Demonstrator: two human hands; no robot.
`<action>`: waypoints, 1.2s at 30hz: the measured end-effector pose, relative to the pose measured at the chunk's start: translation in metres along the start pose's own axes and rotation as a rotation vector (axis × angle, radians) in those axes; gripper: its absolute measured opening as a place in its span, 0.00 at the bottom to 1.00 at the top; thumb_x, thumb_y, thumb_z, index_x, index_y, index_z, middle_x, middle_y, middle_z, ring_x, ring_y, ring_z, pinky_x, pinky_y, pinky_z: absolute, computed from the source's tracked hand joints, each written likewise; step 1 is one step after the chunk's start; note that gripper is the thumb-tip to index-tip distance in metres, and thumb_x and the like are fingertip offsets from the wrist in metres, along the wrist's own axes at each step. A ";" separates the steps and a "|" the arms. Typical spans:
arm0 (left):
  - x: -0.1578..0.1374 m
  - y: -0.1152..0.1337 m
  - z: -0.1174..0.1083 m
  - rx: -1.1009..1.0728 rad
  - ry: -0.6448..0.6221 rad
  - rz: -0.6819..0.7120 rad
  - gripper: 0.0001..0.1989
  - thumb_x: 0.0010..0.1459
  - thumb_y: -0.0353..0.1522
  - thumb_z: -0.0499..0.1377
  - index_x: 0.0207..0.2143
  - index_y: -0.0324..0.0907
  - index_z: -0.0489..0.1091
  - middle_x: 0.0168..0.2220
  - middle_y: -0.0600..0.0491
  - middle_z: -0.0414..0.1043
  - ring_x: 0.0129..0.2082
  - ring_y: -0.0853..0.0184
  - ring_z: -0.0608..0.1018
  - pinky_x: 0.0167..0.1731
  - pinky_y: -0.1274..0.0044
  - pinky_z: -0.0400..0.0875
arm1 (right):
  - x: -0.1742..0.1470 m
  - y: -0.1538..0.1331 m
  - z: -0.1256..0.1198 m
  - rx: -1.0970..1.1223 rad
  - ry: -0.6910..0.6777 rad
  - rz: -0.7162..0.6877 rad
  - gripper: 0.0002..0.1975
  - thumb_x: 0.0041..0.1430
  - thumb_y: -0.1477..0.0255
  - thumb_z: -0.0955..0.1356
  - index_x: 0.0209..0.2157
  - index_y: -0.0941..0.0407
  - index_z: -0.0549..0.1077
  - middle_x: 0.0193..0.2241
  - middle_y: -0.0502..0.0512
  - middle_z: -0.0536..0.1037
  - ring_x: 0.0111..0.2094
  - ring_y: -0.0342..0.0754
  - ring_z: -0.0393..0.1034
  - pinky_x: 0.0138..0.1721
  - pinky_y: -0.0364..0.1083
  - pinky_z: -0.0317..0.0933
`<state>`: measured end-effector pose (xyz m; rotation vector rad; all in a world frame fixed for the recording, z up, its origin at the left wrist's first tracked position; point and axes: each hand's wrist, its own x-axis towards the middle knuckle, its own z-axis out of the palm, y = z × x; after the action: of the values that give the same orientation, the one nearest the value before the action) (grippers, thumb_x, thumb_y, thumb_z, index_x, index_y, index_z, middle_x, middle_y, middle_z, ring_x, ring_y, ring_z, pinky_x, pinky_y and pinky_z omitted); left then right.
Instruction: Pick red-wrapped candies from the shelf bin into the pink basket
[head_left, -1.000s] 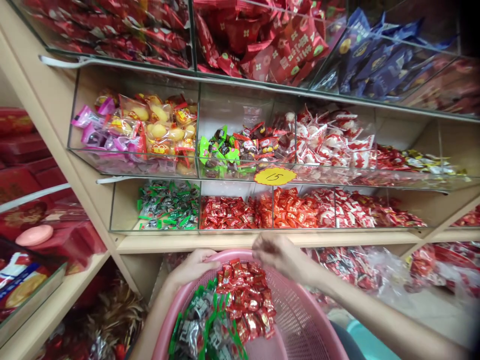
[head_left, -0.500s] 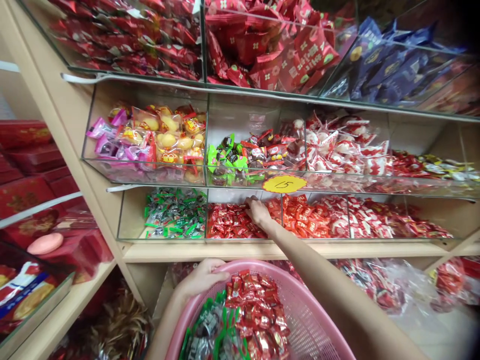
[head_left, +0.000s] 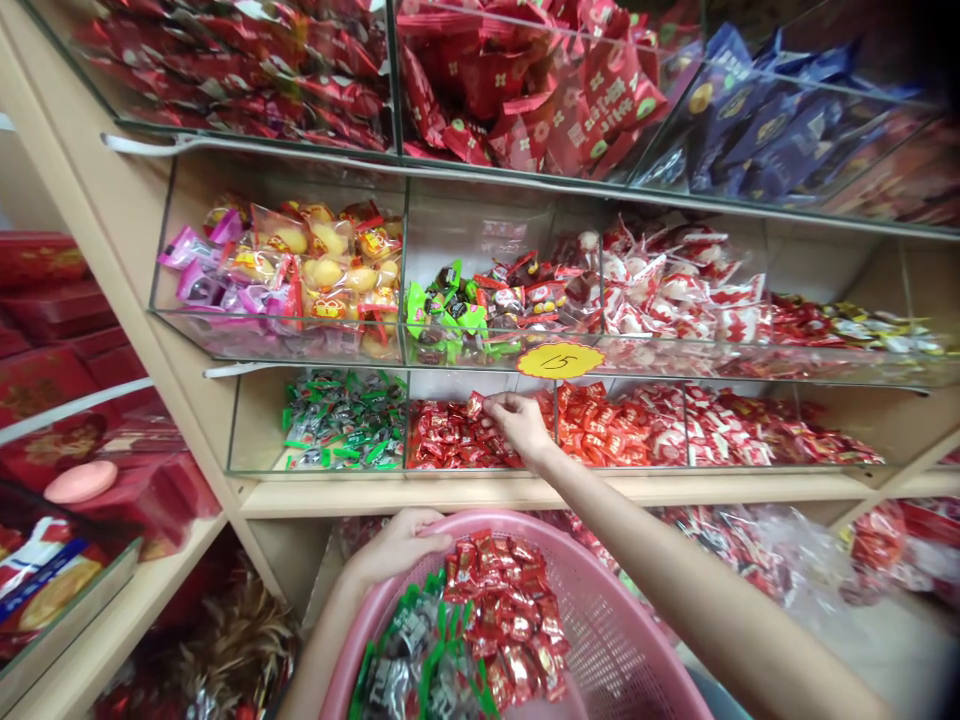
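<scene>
Here, at about seven o'clock, the left hand (head_left: 394, 545) grips the far rim of a round pink mesh basket (head_left: 600, 620) holding green and red sweets. Further right, near centre, the right hand (head_left: 517, 425) pinches one small glossy red-wrapped candy (head_left: 474, 404) over the bin of red candies (head_left: 450, 440), its long axis tilted towards eleven o'clock.

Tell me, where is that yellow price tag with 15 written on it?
The yellow price tag sits mid-picture on the front edge of the middle shelf, just above the right hand reaching into the red candies.
</scene>
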<state>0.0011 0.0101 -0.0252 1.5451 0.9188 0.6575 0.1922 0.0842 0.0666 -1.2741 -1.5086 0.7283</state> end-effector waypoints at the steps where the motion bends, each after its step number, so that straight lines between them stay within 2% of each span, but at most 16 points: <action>1: 0.000 0.002 0.000 0.004 0.003 -0.002 0.17 0.47 0.38 0.60 0.35 0.33 0.73 0.31 0.50 0.73 0.29 0.68 0.70 0.29 0.80 0.61 | -0.012 -0.005 -0.003 0.076 -0.021 0.026 0.11 0.51 0.65 0.62 0.29 0.58 0.68 0.21 0.50 0.73 0.21 0.41 0.67 0.23 0.40 0.62; 6: -0.003 0.006 0.000 0.001 0.000 -0.003 0.17 0.47 0.39 0.60 0.34 0.34 0.73 0.30 0.51 0.73 0.29 0.68 0.70 0.29 0.80 0.62 | -0.071 -0.017 -0.024 0.607 -0.160 0.260 0.11 0.44 0.66 0.70 0.27 0.59 0.68 0.20 0.48 0.71 0.22 0.38 0.69 0.25 0.37 0.63; 10: -0.003 0.006 0.001 -0.016 -0.005 -0.040 0.17 0.46 0.39 0.60 0.34 0.34 0.72 0.29 0.52 0.72 0.27 0.70 0.69 0.27 0.81 0.61 | -0.106 -0.015 -0.039 0.796 -0.181 0.357 0.12 0.45 0.67 0.71 0.30 0.57 0.67 0.22 0.46 0.71 0.26 0.40 0.72 0.31 0.39 0.65; 13: -0.003 0.007 0.002 -0.008 -0.011 -0.029 0.16 0.47 0.38 0.60 0.35 0.33 0.72 0.30 0.52 0.72 0.27 0.70 0.69 0.28 0.81 0.61 | -0.125 -0.013 -0.045 0.856 -0.121 0.328 0.12 0.47 0.68 0.70 0.32 0.55 0.66 0.25 0.45 0.71 0.31 0.43 0.73 0.37 0.44 0.66; 16: -0.003 0.010 0.002 0.015 -0.021 -0.014 0.16 0.47 0.38 0.60 0.35 0.34 0.72 0.29 0.53 0.72 0.27 0.70 0.69 0.27 0.81 0.60 | -0.139 -0.011 -0.047 0.820 -0.088 0.215 0.10 0.50 0.67 0.68 0.33 0.55 0.66 0.32 0.49 0.73 0.36 0.46 0.72 0.42 0.48 0.64; 19: -0.003 0.013 0.003 0.066 -0.024 -0.008 0.17 0.48 0.38 0.59 0.36 0.34 0.72 0.30 0.52 0.72 0.28 0.69 0.69 0.28 0.81 0.61 | -0.148 -0.007 -0.046 0.664 -0.043 0.087 0.08 0.53 0.65 0.65 0.33 0.55 0.67 0.43 0.54 0.71 0.41 0.48 0.69 0.44 0.49 0.63; 24: -0.003 0.011 0.002 0.090 -0.005 -0.007 0.15 0.49 0.37 0.58 0.35 0.34 0.72 0.32 0.51 0.72 0.30 0.68 0.70 0.29 0.81 0.62 | -0.152 0.003 -0.043 0.439 -0.021 -0.099 0.11 0.53 0.68 0.66 0.39 0.52 0.65 0.45 0.55 0.69 0.46 0.48 0.65 0.47 0.49 0.60; 36: -0.001 0.003 0.000 0.015 -0.046 0.006 0.17 0.49 0.37 0.58 0.37 0.34 0.71 0.35 0.49 0.73 0.32 0.66 0.72 0.32 0.78 0.63 | -0.158 0.014 -0.043 0.366 -0.079 -0.129 0.17 0.55 0.72 0.64 0.47 0.49 0.60 0.50 0.55 0.64 0.41 0.45 0.65 0.45 0.48 0.61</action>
<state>0.0016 0.0093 -0.0221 1.5705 0.8865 0.6186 0.2305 -0.0686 0.0210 -0.8752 -1.4253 0.9286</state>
